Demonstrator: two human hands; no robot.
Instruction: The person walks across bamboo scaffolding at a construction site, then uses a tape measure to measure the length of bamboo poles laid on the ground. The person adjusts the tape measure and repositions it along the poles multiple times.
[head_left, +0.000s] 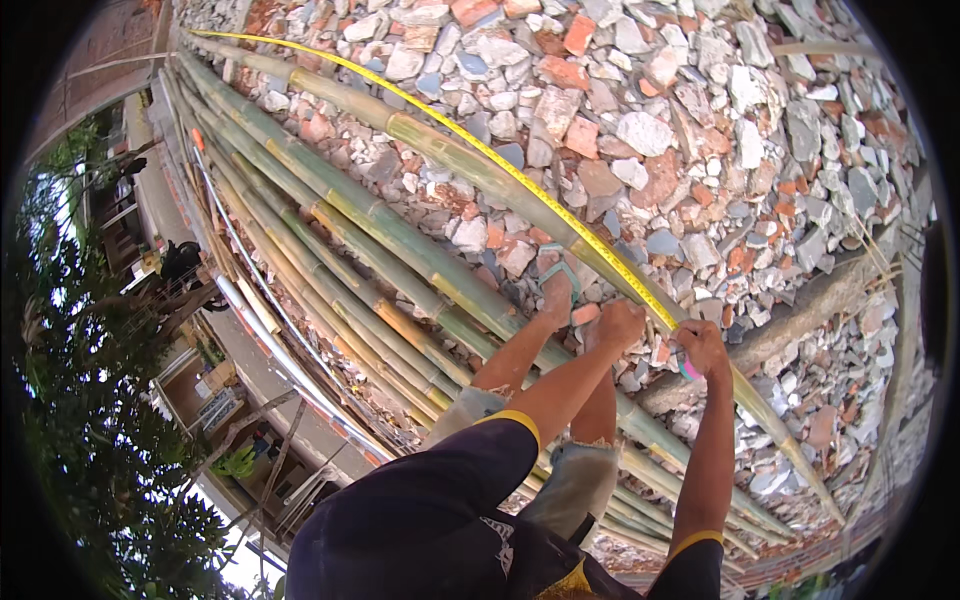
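Observation:
A yellow tape measure (pixel 520 180) is drawn out along a long bamboo pole (pixel 450 155), from the far left end to my right hand (pixel 703 348). That hand is closed on the tape measure at the near end, over the pole, with a bit of pink and teal showing under the fingers. Just left of it, beside the pole, my left hand (pixel 620 325) has its fingers curled in. Whatever it may hold is hidden.
Several green and tan bamboo poles (pixel 350 215) lie side by side at left, reaching under my legs. Broken brick and concrete rubble (pixel 640 130) covers the ground. My foot in a teal sandal (pixel 560 275) stands among it. Trees (pixel 90 420) and a building are at far left.

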